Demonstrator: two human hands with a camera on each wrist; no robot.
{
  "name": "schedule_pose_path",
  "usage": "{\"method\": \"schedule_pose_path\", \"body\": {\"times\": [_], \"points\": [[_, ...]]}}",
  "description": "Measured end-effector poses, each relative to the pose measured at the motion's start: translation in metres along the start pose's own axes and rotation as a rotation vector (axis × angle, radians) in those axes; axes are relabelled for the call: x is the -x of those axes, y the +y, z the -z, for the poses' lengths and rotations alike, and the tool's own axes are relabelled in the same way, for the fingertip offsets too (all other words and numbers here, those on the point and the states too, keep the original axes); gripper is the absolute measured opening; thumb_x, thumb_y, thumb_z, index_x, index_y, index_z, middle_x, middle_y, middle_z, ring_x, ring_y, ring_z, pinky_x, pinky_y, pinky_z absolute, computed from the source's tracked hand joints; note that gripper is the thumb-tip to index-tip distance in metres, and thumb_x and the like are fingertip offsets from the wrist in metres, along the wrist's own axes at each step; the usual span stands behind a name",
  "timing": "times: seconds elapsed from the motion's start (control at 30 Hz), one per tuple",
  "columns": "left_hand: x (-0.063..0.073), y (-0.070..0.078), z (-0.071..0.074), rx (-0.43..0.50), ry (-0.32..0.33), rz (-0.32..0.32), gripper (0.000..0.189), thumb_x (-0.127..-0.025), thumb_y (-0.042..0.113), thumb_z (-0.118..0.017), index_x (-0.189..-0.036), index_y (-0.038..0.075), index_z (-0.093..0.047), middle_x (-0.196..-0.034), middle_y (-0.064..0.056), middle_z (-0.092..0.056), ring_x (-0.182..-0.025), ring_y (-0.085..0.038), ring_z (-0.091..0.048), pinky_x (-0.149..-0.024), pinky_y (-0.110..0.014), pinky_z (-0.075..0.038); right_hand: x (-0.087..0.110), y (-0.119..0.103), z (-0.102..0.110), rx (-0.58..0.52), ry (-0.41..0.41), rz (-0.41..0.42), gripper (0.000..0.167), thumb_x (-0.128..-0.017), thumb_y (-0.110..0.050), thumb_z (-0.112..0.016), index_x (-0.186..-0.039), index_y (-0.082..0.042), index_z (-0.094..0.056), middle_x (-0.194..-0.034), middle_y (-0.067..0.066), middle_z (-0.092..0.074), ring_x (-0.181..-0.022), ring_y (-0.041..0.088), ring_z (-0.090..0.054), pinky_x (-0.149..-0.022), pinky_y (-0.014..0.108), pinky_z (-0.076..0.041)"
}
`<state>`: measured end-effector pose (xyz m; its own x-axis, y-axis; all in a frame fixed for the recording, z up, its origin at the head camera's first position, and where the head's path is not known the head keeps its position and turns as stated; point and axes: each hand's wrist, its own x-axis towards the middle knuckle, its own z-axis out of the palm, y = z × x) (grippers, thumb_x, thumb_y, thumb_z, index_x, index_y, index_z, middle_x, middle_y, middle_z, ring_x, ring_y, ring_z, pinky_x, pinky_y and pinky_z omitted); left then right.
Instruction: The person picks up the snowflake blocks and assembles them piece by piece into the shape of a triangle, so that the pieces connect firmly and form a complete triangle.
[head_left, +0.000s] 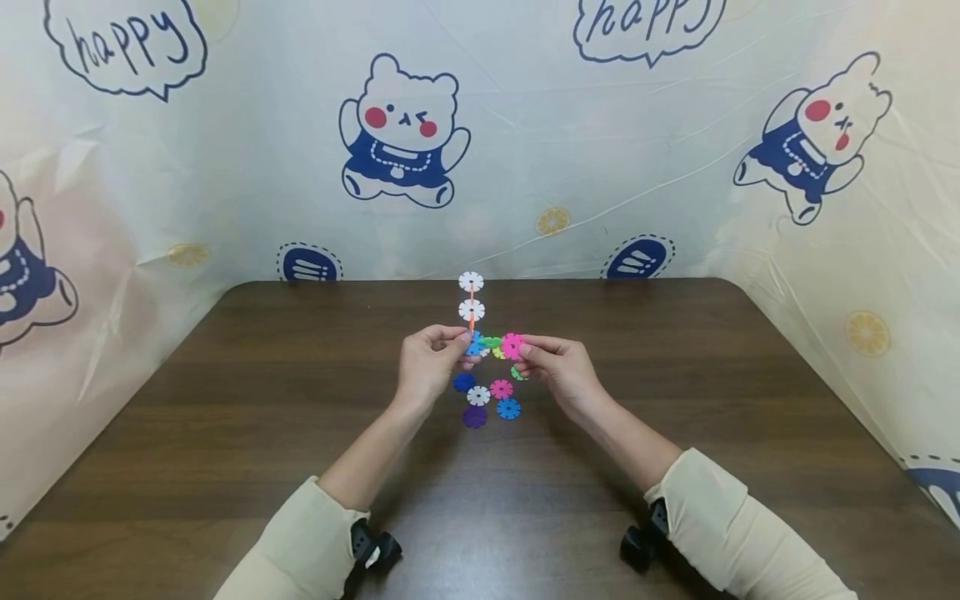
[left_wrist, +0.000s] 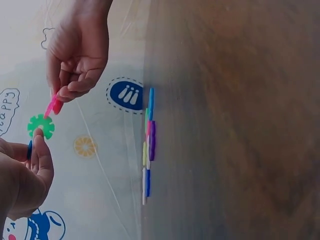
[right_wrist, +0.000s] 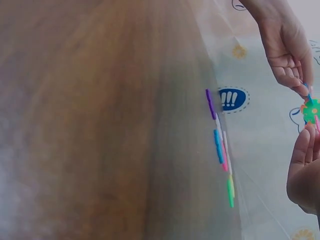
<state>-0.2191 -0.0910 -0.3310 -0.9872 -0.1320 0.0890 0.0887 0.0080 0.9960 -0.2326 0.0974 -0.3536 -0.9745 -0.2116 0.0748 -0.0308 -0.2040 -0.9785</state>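
Chain (head_left: 471, 310) of slotted discs is held aloft, and here its green disc (head_left: 491, 342) is the one to watch! Just left of that green disc, a blue disc (head_left: 475, 343) is pinched by the left hand (head_left: 429, 360); just right of it, a pink disc (head_left: 512, 346) is pinched by the right hand (head_left: 564, 371). Whether the pink piece is fully seated in the green disc's rim cannot be told. Light stuff, by the look of it: thin, stiff, probably smooth plastic. Little force should be needed, though joints could be twisted loose, and the white-topped end above the green disc could be set swaying. Hold is best taken at the rims, close to the slots, with both faces squeezed flat. Nearer the wearer than the green disc, a dark blue disc (head_left: 464, 382), a purple disc (head_left: 475, 417) and others are laid close together on the table (head_left: 300, 375), and no container is seen around them.
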Motion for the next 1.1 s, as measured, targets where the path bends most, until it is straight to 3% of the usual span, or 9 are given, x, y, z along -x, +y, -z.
{"method": "schedule_pose_path", "body": {"times": [0.2,0.4,0.63,0.83,1.1], "points": [[-0.002,-0.003,0.000,-0.020,0.011,0.000,0.014,-0.087,0.003,-0.063,-0.096,-0.008,-0.064,-0.078,-0.017,-0.065,-0.067,-0.026,-0.068,-0.059,-0.026,-0.055,-0.001,-0.006,-0.001,0.056,-0.028,0.027,0.029,-0.088,-0.001,-0.060,-0.110,0.017,-0.057,-0.078,0.005,-0.068,-0.065,0.013,-0.064,-0.072,0.028,-0.054],[-0.001,-0.006,-0.001,-0.020,0.005,-0.002,0.015,-0.087,0.003,-0.063,-0.097,-0.009,-0.064,-0.080,-0.018,-0.065,-0.064,-0.020,-0.067,-0.061,-0.027,-0.055,-0.006,-0.008,-0.003,0.169,-0.004,0.023,0.026,-0.087,-0.004,-0.063,-0.106,0.013,-0.063,-0.077,0.007,-0.068,-0.063,0.014,-0.063,-0.070,0.030,-0.054],[-0.004,-0.003,0.006,-0.014,0.004,-0.013,0.015,-0.087,0.002,-0.062,-0.096,-0.009,-0.064,-0.082,-0.022,-0.065,-0.062,-0.018,-0.067,-0.060,-0.026,-0.055,-0.017,-0.020,-0.002,0.281,-0.046,-0.071,0.022,-0.086,-0.009,-0.064,-0.102,0.006,-0.067,-0.084,0.019,-0.067,-0.063,0.018,-0.062,-0.068,0.030,-0.055],[-0.007,0.003,0.008,0.024,-0.005,-0.041,0.016,-0.087,0.001,-0.062,-0.097,-0.011,-0.063,-0.085,-0.024,-0.064,-0.062,-0.015,-0.067,-0.064,-0.030,-0.056,-0.025,-0.018,0.006,0.317,-0.072,-0.110,0.028,-0.089,-0.019,-0.063,-0.104,0.004,-0.066,-0.098,0.030,-0.061,-0.074,0.023,-0.064,-0.080,0.037,-0.052],[-0.009,0.002,0.012,0.027,0.027,-0.026,0.016,-0.087,0.002,-0.063,-0.097,-0.010,-0.063,-0.079,-0.016,-0.066,-0.067,-0.023,-0.068,-0.065,-0.031,-0.056,-0.037,-0.001,0.020,0.596,-0.092,-0.053,0.030,-0.088,-0.021,-0.065,-0.111,-0.003,-0.066,-0.100,0.014,-0.065,-0.083,0.025,-0.061,-0.083,0.045,-0.050]]}}
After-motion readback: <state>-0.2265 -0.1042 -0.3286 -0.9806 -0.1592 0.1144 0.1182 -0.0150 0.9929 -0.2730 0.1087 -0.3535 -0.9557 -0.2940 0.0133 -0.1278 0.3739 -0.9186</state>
